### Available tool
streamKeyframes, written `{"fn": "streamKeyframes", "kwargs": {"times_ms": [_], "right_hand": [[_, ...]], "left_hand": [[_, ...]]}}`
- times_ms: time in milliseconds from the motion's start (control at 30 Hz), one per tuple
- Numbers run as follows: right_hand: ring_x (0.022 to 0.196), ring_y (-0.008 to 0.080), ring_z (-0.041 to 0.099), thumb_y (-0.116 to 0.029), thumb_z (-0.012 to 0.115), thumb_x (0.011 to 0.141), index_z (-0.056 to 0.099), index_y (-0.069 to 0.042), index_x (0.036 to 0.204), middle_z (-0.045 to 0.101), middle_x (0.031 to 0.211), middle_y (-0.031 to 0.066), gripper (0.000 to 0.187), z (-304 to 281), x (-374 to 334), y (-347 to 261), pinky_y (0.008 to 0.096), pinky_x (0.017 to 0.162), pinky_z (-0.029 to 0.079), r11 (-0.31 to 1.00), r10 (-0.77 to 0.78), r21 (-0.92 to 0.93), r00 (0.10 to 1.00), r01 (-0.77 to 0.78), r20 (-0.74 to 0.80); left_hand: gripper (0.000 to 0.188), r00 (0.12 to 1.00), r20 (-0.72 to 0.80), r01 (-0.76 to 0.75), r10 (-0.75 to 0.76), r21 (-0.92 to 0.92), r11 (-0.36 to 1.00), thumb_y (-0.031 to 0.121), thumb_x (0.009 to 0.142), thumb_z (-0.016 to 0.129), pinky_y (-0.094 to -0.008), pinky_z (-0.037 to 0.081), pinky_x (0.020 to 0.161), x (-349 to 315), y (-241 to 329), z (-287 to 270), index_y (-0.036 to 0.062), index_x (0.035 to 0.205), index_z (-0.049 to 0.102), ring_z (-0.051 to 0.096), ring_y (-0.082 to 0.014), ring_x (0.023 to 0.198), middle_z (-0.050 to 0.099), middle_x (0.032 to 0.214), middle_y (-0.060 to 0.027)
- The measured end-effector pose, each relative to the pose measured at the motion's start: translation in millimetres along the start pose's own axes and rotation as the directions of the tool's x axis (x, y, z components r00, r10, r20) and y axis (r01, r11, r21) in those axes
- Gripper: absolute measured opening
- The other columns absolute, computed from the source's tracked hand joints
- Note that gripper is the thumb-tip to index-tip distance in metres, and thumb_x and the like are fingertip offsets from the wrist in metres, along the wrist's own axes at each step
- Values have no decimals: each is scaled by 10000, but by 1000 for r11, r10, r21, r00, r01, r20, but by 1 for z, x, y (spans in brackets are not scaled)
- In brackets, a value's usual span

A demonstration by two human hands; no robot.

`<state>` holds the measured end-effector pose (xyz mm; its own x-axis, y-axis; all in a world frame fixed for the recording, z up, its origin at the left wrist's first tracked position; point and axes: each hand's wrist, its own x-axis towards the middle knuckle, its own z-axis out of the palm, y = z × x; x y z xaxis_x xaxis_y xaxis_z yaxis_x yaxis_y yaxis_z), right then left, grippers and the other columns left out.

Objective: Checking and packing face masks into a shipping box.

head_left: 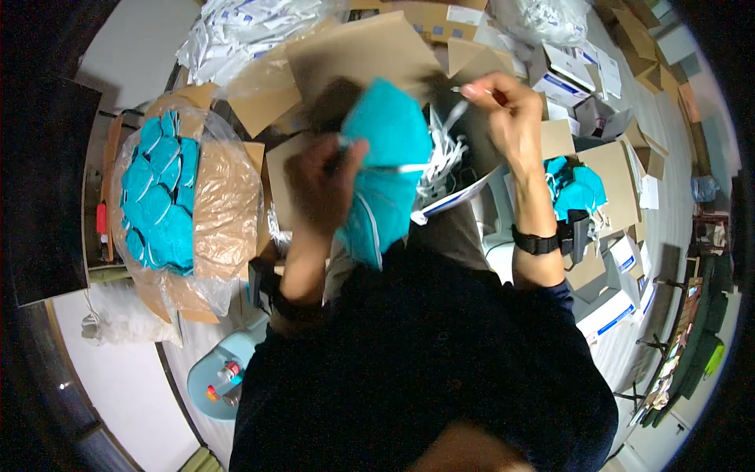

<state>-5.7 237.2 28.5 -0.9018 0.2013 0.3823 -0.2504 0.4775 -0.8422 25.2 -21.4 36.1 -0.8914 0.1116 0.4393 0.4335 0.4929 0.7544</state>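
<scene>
A teal folded face mask [389,122] is held up in front of me. My left hand [324,177], blurred by motion, grips its left edge with curled fingers. My right hand [507,114] is raised to the right of the mask, thumb and fingertips pinched on a thin white elastic strap [454,114]. Below the held mask, more teal masks [373,216] lie against my lap, a white strap across them. A tangle of white straps [442,161] hangs just right of the mask. Whether the pinched strap joins the held mask I cannot tell.
At left, a plastic-lined carton [224,212] holds many teal masks [161,204]. Another teal pile [578,189] sits right of my forearm. Open cardboard flaps [362,55] stand ahead, with white boxes [562,75] at far right. A pale blue stool [208,377] is lower left.
</scene>
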Motion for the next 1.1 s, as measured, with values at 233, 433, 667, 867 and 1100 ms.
{"fn": "streamKeyframes", "kwargs": {"times_ms": [233,433,667,867,1100], "right_hand": [[634,218,611,-105,759,737,689,-61,904,644,859,106,187,26,-31,-62,297,564,479,982,-184,76,973,174,139],[675,320,602,-91,707,767,604,-46,859,582,786,121,146,46,-37,-34,373,571,481,924,-382,44,911,380,153],[726,386,593,52,596,712,518,-23,854,568,764,163,178,44,-32,-21,423,624,478,885,-411,-190,905,425,109],[643,305,568,110,591,712,551,-10,809,561,710,157,160,44,-20,-24,346,593,446,891,-416,-169,907,420,59],[669,200,585,76,618,760,634,-32,958,625,788,98,226,21,-13,-11,302,606,474,938,-262,-178,945,297,196]], "left_hand": [[173,976,-77,181,-204,-233,956,136,849,665,-249,336,519,9,-5,10,32,737,583,411,-56,584,499,616,36],[81,942,88,333,-325,-390,858,101,821,688,-221,398,554,2,16,24,36,811,641,505,-47,613,608,690,17],[115,957,62,292,-285,-181,939,120,803,707,-237,428,565,-2,17,15,27,846,656,552,-62,616,660,719,-26],[104,948,-8,305,-319,-268,914,102,814,692,-258,447,575,-13,19,-5,12,849,652,573,-88,616,658,710,-45],[143,854,168,455,-492,-699,551,19,821,652,-256,447,588,-13,2,-41,-5,961,650,576,-124,633,630,762,-39]]}}
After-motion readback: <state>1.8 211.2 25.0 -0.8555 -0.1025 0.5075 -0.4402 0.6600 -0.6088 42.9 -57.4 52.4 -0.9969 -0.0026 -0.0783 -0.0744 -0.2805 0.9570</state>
